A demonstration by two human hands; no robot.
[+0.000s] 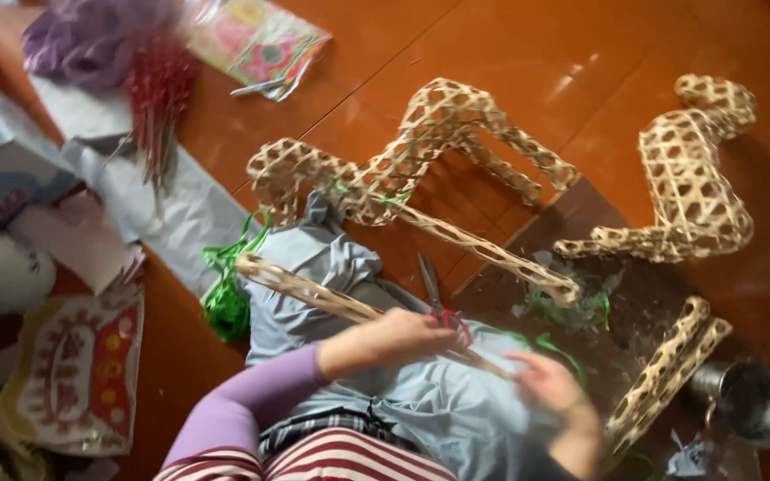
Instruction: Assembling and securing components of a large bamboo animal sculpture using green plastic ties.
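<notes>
Scissors with red handles are gripped in the left hand over the near lap, while the right hand pinches green ribbon taut against a woven bamboo strip for cutting.

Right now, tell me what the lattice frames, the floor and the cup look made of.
Lattice frames: probably woven bamboo or cane strips, matte tan, open hexagonal weave. Floor: looks like polished wood or laminate, glossy orange-brown with seams. Cup: apparently metal, shiny grey reflections.

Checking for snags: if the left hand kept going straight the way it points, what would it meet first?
Probably the right hand: the left hand points across the lap, past the red-handled scissors it holds. Depth is unclear.
</notes>
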